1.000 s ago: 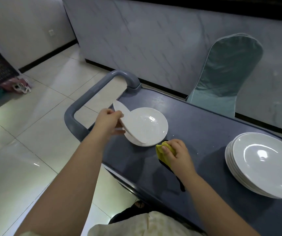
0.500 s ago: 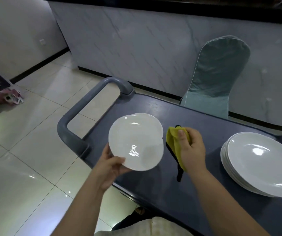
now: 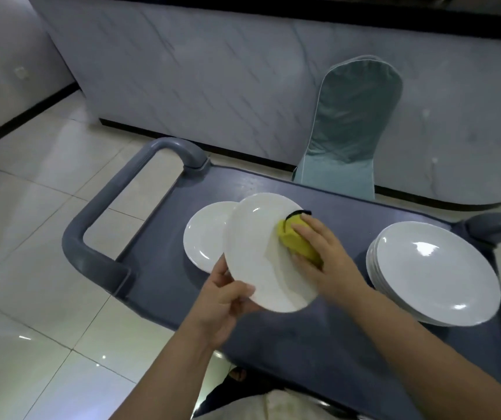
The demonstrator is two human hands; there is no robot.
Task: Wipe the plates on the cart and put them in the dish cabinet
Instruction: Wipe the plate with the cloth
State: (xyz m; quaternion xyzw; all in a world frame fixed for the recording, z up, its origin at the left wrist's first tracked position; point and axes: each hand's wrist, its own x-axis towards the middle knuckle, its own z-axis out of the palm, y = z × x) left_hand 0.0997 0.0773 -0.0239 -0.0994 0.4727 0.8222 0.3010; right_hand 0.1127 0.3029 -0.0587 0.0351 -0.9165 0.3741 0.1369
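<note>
Standing on tiled floor (image 3: 31, 268): grey cart (image 3: 349, 344), covered chair (image 3: 352, 125) behind.

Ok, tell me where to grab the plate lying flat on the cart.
The flat plate: probably pinch its left rim, coming from the cart handle side. Its right part is hidden by the held plate, so only that rim is free.
</note>
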